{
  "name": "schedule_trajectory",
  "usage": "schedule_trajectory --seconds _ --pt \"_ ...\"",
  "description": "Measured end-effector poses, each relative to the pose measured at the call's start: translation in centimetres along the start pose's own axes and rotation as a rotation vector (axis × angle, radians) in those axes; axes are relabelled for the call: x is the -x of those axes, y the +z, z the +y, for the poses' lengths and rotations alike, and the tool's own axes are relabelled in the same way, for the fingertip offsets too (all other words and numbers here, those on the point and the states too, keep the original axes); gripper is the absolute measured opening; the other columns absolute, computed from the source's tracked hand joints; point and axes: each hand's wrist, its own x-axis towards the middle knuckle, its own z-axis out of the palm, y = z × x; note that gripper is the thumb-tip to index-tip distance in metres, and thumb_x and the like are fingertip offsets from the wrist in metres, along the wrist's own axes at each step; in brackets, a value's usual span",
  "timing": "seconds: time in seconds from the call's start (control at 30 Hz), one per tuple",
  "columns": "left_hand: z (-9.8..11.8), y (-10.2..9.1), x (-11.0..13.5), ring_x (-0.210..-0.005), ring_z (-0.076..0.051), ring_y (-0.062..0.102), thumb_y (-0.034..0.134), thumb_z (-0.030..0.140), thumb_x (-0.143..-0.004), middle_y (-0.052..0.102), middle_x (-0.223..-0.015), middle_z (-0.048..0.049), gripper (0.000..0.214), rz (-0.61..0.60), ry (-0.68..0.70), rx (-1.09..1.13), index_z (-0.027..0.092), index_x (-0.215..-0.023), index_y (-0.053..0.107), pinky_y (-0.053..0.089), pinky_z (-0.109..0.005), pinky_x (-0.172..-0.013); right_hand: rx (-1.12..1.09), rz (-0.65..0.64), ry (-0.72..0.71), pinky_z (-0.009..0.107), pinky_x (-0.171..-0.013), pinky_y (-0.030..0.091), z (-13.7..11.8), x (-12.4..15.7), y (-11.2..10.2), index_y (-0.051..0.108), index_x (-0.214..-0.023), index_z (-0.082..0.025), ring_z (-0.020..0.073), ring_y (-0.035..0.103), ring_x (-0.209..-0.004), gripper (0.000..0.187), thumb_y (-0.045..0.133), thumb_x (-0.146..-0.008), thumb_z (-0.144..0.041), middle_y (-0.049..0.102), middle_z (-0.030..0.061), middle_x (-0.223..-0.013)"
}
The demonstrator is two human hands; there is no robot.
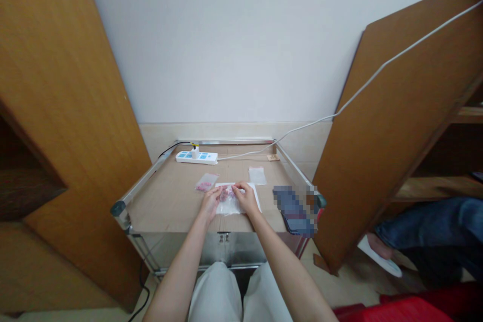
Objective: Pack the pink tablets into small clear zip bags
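My left hand and my right hand meet over a white sheet in the middle of a cardboard-covered cart top. Both hands pinch a small clear plastic bag with pink pieces at its upper end, between the fingertips. A second small bag with pink pieces lies just left of the sheet. An empty-looking clear bag lies behind the sheet to the right.
A white power strip with a plug and cable lies at the cart's back edge. A blurred dark object sits at the cart's right edge. Wooden panels lean on both sides. Another person's leg and foot are at lower right.
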Motion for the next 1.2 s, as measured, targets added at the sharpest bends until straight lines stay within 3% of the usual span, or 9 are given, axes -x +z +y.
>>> schedule_trajectory --seconds 0.33,0.5,0.73,0.93,1.0,1.1,1.2 --pt "0.32 0.31 0.26 -0.054 -0.011 0.055 0.065 0.034 -0.056 0.063 -0.064 -0.0061 0.033 0.002 0.005 -0.013 0.009 -0.079 0.063 0.040 -0.022 -0.053 -0.037 0.003 0.059 0.024 -0.058 0.040 -0.34 -0.03 0.12 0.057 -0.065 -0.016 0.0139 0.051 -0.061 0.023 0.047 -0.073 -0.035 0.057 0.0021 -0.062" --pt "0.43 0.27 0.44 -0.053 -0.011 0.056 0.065 0.030 -0.056 0.063 -0.068 -0.0054 0.037 -0.011 0.021 -0.011 0.012 -0.088 0.058 0.040 -0.022 -0.053 -0.054 0.063 0.094 0.023 -0.056 0.039 -0.08 -0.11 0.03 0.057 -0.069 -0.016 0.0131 0.051 -0.058 0.026 0.044 -0.075 -0.037 0.057 0.0018 -0.062" --pt "0.03 -0.02 0.36 -0.055 -0.010 0.055 0.063 0.028 -0.059 0.062 -0.068 -0.0053 0.025 -0.079 0.026 -0.130 0.011 -0.077 0.060 0.039 -0.020 -0.054 -0.060 0.118 0.144 0.022 -0.049 0.037 0.03 -0.27 -0.20 0.058 -0.068 -0.015 0.0114 0.047 -0.049 0.032 0.041 -0.076 -0.040 0.053 -0.0003 -0.052" --pt "-0.40 -0.32 -0.04 -0.053 -0.009 0.054 0.064 0.029 -0.058 0.062 -0.068 -0.0037 0.028 -0.034 0.038 -0.132 0.012 -0.079 0.059 0.039 -0.019 -0.051 -0.207 0.137 0.172 0.021 -0.044 0.039 -0.29 -0.24 -0.13 0.050 -0.105 -0.012 0.0105 0.048 -0.044 0.040 0.045 -0.075 -0.037 0.054 -0.0015 -0.052" --pt "-0.39 -0.31 -0.08 -0.052 -0.009 0.054 0.064 0.029 -0.057 0.062 -0.066 -0.0029 0.028 -0.019 0.031 -0.113 0.012 -0.080 0.058 0.039 -0.020 -0.051 -0.227 0.120 0.159 0.022 -0.048 0.041 -0.34 -0.19 -0.12 0.055 -0.099 -0.014 0.0115 0.052 -0.050 0.035 0.047 -0.074 -0.036 0.059 0.0016 -0.060" --pt "-0.29 -0.23 -0.03 -0.052 -0.009 0.055 0.064 0.029 -0.057 0.061 -0.065 -0.0028 0.030 -0.017 0.026 -0.097 0.012 -0.081 0.057 0.040 -0.020 -0.051 -0.196 0.086 0.156 0.023 -0.053 0.042 -0.43 -0.10 -0.05 0.063 -0.073 -0.015 0.0127 0.054 -0.054 0.027 0.048 -0.072 -0.037 0.061 0.0033 -0.062" --pt "-0.18 -0.17 0.02 -0.052 -0.009 0.055 0.064 0.030 -0.058 0.061 -0.066 -0.0026 0.034 -0.010 0.036 -0.074 0.013 -0.087 0.054 0.039 -0.020 -0.051 -0.232 0.091 0.194 0.024 -0.054 0.041 -0.41 -0.15 0.03 0.064 -0.069 -0.016 0.0132 0.054 -0.054 0.027 0.049 -0.071 -0.038 0.062 0.0031 -0.061"
